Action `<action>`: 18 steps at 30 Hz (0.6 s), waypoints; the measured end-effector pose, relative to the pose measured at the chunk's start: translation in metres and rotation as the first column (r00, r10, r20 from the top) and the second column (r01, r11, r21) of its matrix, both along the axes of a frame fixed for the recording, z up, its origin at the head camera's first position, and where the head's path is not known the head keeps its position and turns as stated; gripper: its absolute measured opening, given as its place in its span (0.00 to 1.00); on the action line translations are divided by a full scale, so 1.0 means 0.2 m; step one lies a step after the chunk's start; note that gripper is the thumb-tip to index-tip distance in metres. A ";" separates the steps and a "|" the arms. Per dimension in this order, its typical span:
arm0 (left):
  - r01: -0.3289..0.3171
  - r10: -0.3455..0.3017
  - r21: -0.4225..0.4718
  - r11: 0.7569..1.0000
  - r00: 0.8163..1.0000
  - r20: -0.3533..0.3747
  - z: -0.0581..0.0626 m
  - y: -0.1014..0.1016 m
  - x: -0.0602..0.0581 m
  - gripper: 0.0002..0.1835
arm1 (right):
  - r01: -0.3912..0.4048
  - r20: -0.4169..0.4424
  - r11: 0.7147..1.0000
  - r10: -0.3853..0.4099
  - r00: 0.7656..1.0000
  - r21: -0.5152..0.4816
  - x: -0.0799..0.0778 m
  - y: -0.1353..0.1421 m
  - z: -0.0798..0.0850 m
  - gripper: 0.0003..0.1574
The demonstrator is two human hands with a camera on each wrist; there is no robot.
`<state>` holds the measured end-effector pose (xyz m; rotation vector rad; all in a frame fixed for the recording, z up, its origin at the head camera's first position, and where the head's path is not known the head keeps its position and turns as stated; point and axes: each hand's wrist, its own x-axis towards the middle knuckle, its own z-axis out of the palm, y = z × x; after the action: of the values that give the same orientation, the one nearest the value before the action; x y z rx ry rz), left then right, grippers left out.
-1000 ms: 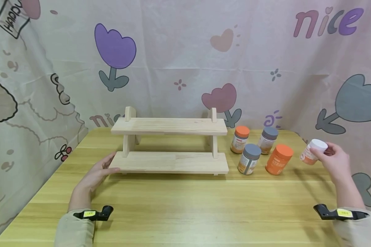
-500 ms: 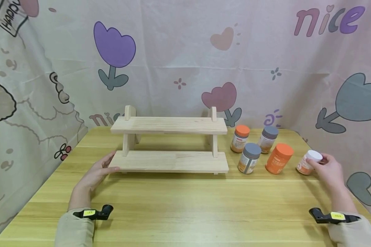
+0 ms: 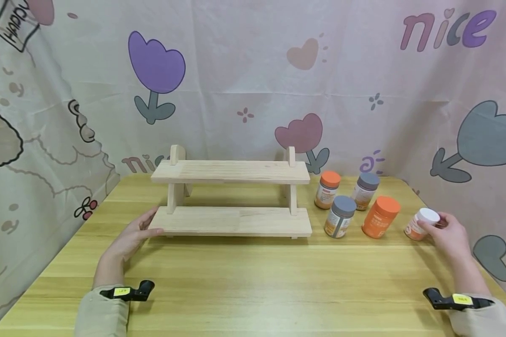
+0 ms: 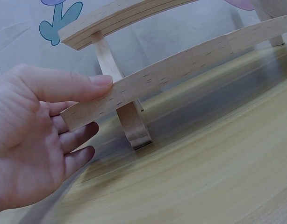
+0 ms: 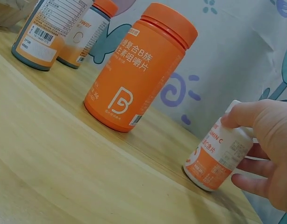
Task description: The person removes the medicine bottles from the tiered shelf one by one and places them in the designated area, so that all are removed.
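A two-tier wooden display shelf [image 3: 236,221] stands on the table, both boards bare. My left hand [image 3: 128,239] holds the left end of its lower board; in the left wrist view the thumb [image 4: 101,81] lies along the front edge, with the other fingers behind and below. At the far right, my right hand [image 3: 450,234] grips a small white vitamin C bottle [image 5: 213,156] with an orange label, thumb near its white cap [image 3: 428,216]. The bottle stands upright on the tabletop. Left of it is a larger orange vitamin bottle [image 5: 139,70] with an orange lid.
Two grey-lidded bottles [image 3: 340,216] [image 3: 365,191] and an orange-lidded bottle [image 3: 327,190] stand between the shelf and the orange bottle. A printed cloth [image 3: 236,70] hangs behind the wood-grain table [image 3: 253,281].
My right hand has lowered the white bottle from the air down to the tabletop, moving slightly left. My left hand stays at the shelf's end.
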<state>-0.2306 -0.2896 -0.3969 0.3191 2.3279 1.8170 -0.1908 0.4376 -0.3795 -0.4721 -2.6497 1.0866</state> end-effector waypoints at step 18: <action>-0.052 0.053 0.025 0.998 0.998 -0.035 0.06 -0.01 0.01 0.46 | -0.052 -0.110 0.999 0.053 0.993 0.009 0.00 -0.05 0.14 0.49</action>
<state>-0.2293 -0.2913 -0.3852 0.2989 2.3617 1.8795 -0.1909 0.4279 -0.3505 -0.3331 -2.5820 1.0862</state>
